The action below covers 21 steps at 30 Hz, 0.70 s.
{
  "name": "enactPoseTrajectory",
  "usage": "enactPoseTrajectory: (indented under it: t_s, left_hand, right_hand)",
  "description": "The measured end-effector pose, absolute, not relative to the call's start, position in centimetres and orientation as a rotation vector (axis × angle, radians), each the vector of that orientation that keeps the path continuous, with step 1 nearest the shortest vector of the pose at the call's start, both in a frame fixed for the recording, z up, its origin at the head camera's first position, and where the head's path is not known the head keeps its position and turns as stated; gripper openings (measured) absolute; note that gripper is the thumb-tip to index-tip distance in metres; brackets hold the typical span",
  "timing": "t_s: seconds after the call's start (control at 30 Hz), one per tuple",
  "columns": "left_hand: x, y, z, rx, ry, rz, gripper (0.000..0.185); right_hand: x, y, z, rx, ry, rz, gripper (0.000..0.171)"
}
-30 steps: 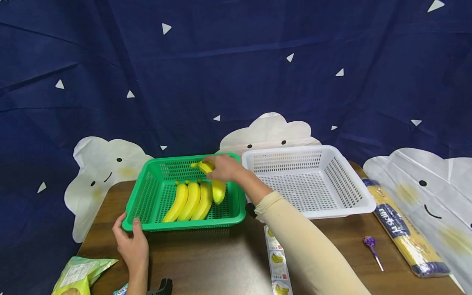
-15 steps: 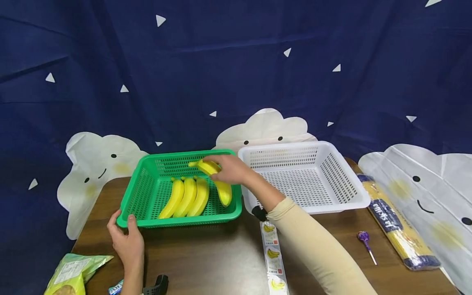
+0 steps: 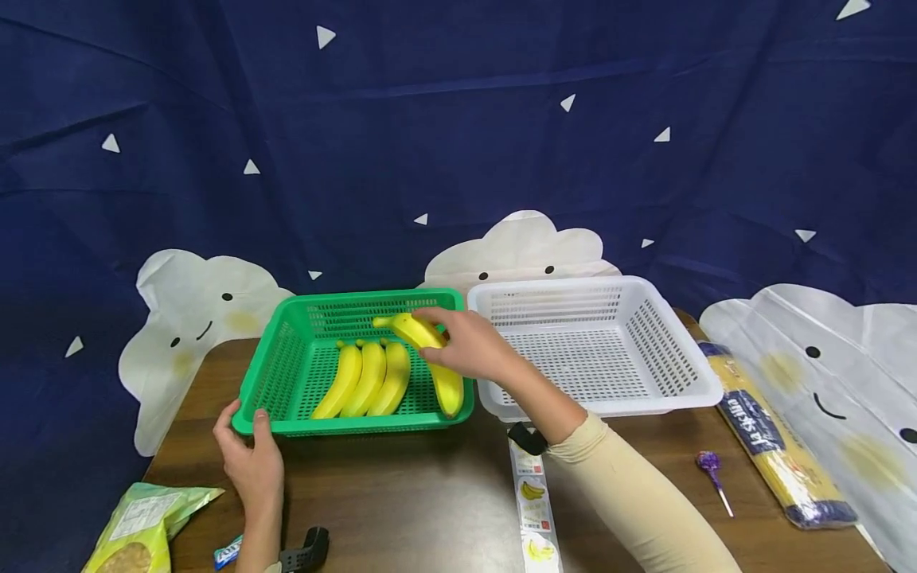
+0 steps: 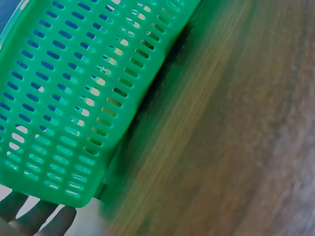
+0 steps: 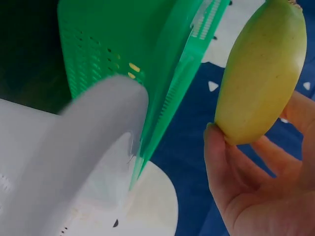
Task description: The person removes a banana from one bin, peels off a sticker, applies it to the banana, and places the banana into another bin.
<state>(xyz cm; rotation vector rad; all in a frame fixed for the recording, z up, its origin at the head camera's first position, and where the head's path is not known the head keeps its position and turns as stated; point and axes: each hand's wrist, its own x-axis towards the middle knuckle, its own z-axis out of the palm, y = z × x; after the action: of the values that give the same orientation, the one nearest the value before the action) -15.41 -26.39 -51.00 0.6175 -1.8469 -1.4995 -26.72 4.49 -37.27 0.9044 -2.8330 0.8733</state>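
In the head view my right hand (image 3: 473, 346) holds a yellow banana (image 3: 447, 388) over the right end of a green plastic basket (image 3: 258, 366). The right wrist view shows fingertips and thumb pinching this banana (image 5: 263, 73), above the baskets' rims. Three more bananas (image 3: 369, 382) lie side by side on the green basket's floor. At its near left corner my left hand (image 3: 254, 469) grips the rim, thumb at the front and fingers round the side. The left wrist view catches only fingertips (image 4: 42, 216) under that corner.
A white basket (image 3: 580, 362) stands right of the green one. A strip of banana stickers (image 3: 533, 509) lies in front. To the right are a lollipop (image 3: 709, 465) and a pasta packet (image 3: 770, 438). A yellow-green snack bag (image 3: 143, 525) and small blue packet (image 3: 228, 551) lie at lower left.
The right hand has moved the banana to the right and up from beside the other bananas, towards the near right rim. The left hand stays at the green basket's corner.
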Motion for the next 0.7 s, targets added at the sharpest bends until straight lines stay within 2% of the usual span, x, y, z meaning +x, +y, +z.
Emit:
enactPoseTrajectory:
  t_s: [0.23,0.47,0.7]
  left_hand:
    - [-15.3,-26.5,-50.5,0.642,-1.859,-1.493,0.042]
    - [-15.3,-26.7,-50.3,0.637,-1.927,-1.441,0.045]
    - [-14.9,-26.8,-49.9,0.680,-2.054,-1.385,0.050]
  right_hand:
    - [-24.4,5.8,-37.2,0.912,-2.818,1.009,0.057]
    - [-21.5,7.9,-37.4,0.884,-2.827,1.035,0.067]
    - [-18.5,9.7,-38.5,0.891,-2.836,1.007,0.064]
